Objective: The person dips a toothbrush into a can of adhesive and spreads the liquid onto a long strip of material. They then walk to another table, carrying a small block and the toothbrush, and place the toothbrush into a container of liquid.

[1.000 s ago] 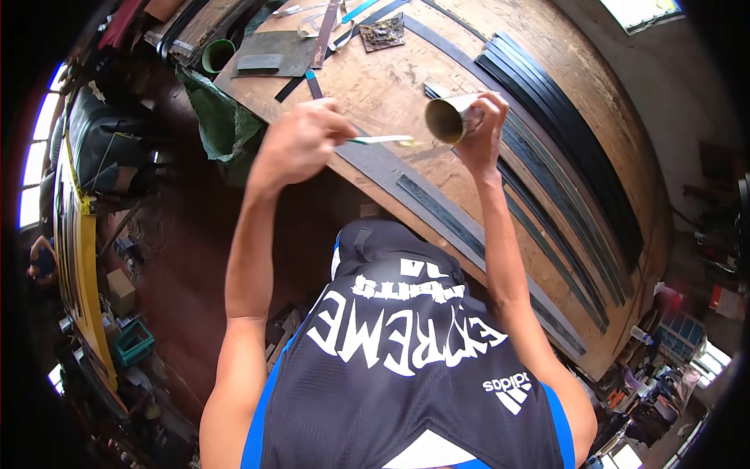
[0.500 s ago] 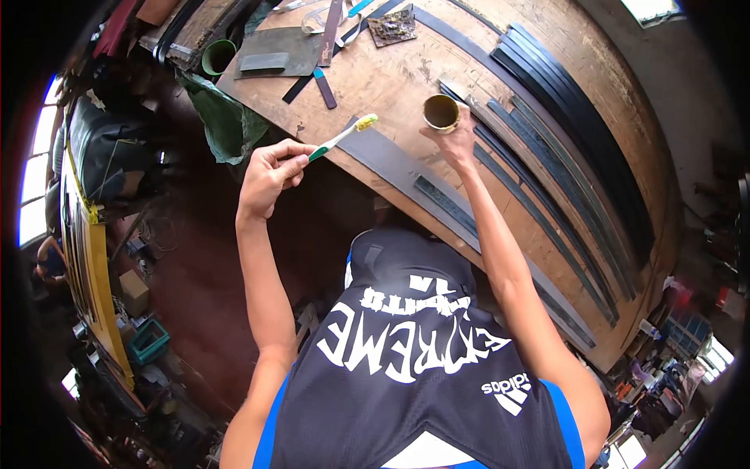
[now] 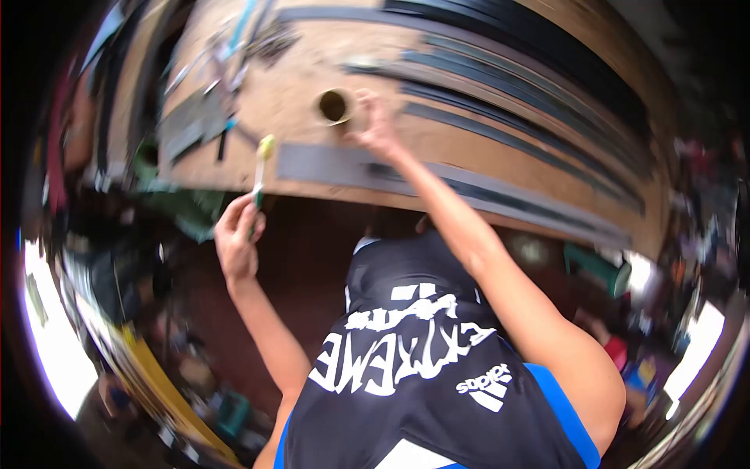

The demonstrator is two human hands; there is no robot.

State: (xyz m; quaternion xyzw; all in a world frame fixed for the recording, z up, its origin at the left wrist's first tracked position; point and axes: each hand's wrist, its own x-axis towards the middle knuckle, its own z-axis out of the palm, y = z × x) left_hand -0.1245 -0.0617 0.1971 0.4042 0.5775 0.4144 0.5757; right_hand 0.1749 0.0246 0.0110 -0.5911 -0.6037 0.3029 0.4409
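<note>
My left hand (image 3: 238, 238), near the table's front edge, is closed on the green handle of a toothbrush (image 3: 261, 176). Its bristle end points up and carries something yellow. Over the wooden tabletop, my right hand (image 3: 373, 129) has its fingers at the right side of a small round cup (image 3: 334, 107) and grips it. The cup's open top faces me; its inside looks dark and its contents cannot be made out. Just below the cup, a flat grey-brown strip (image 3: 320, 166) lies along the table edge. The view is blurred by motion.
Long dark strips (image 3: 516, 105) run across the right of the wooden table (image 3: 312, 47). A grey sheet (image 3: 191, 125), blue-tipped pieces and a crumpled dark piece (image 3: 271, 41) lie at the left. Green cloth (image 3: 191, 215) hangs by the left corner. A yellow beam (image 3: 168, 391) stands lower left.
The view has turned, so the table edge lies more level. My right hand and the cup now appear further left, nearer the toothbrush. The brush points more upright. Both hands keep their hold.
</note>
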